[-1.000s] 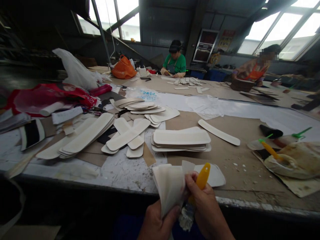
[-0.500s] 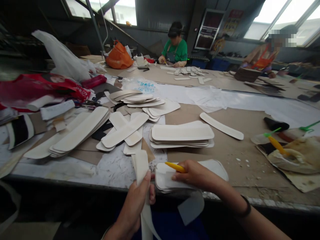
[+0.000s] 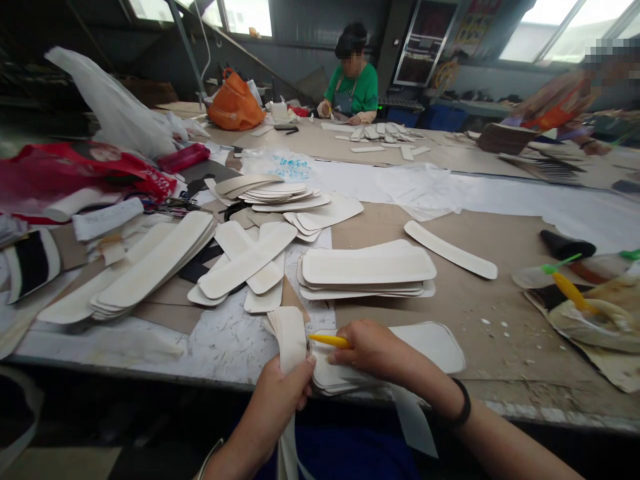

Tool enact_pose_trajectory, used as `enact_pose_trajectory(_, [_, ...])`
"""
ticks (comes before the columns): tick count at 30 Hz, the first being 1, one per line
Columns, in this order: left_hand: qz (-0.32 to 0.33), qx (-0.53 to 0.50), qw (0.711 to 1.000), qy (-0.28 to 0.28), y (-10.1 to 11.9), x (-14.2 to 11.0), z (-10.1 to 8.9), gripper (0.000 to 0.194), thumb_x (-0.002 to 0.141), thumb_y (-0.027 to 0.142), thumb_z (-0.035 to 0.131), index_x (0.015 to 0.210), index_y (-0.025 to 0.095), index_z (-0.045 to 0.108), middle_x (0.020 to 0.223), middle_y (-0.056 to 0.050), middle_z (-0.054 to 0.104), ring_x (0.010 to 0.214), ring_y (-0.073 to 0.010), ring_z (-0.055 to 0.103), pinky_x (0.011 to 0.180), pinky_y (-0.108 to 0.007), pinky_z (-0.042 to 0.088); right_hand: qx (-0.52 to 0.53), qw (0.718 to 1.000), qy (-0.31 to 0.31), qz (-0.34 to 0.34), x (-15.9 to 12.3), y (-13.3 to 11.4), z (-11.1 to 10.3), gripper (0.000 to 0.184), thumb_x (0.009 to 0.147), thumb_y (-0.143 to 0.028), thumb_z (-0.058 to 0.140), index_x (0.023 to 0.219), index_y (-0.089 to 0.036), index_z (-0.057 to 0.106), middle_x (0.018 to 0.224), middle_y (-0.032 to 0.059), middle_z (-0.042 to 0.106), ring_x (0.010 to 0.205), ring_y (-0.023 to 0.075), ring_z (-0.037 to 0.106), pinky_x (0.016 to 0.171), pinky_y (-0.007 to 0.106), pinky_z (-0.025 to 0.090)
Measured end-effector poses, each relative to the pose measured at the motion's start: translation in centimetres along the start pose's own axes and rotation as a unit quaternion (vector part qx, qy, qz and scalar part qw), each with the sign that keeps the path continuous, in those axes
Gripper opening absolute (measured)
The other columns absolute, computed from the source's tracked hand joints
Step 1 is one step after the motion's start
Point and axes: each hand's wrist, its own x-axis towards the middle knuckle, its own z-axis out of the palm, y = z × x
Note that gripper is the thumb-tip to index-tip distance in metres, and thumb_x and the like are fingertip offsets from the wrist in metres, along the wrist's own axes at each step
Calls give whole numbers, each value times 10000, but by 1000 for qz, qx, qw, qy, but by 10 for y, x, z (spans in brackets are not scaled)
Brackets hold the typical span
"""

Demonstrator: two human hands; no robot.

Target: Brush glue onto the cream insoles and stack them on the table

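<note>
My left hand is closed around a bundle of long white strips, whose lower ends hang below the table edge. In my right hand is a yellow pointed tool, its tip directed left, close to the upper part of the strips. I cannot tell whether the tip touches them. Under my right hand lies a stack of white rounded panels at the table's front edge. A thin whitish sheet hangs over the edge below my right forearm. Just behind sits another stack of white panels.
White curved pieces lie crossed and fanned to the left. One curved strip rests at right, near a bag with a yellow nozzle. A red bag and orange bag stand farther back. Two people work across the table.
My right hand has moved left with the yellow tool, bringing its tip near the strips. My left hand is slightly lower, still gripping them. The person at far right has shifted rightward.
</note>
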Motion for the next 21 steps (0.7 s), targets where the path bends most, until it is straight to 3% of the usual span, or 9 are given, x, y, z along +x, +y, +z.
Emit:
enact_pose_trajectory(5, [4, 39, 999, -5, 5, 5, -3, 276, 678, 408, 541, 580, 153, 503, 395, 31, 464, 368, -92, 402, 407, -215, 292, -74, 997, 14, -7, -5, -10, -6, 272, 771, -389, 546, 846, -179, 702, 778, 113, 708, 742, 240, 647, 578, 249, 402])
enact_pose_trajectory(14, [19, 92, 995, -23, 7, 12, -1, 286, 602, 431, 541, 657, 151, 512, 363, 64, 413, 352, -85, 355, 365, -203, 256, -99, 994, 42, -18, -11, -14, -1, 291, 765, -410, 551, 865, -174, 690, 799, 125, 708, 772, 266, 655, 601, 275, 432])
enact_pose_trajectory(17, [26, 115, 993, -14, 4, 13, -1, 282, 619, 443, 537, 624, 165, 492, 357, 55, 422, 348, -94, 372, 362, -209, 267, -106, 994, 25, 3, -30, 5, -6, 256, 755, -384, 562, 849, -178, 682, 809, 124, 702, 784, 274, 646, 614, 289, 428])
enact_pose_trajectory(21, [29, 131, 991, -10, -2, 14, -4, 308, 639, 476, 534, 627, 172, 486, 341, 48, 435, 315, -108, 380, 347, -219, 272, -60, 993, 34, 97, -73, 58, -10, 216, 804, -333, 489, 848, -188, 643, 851, 95, 678, 794, 227, 620, 658, 275, 411])
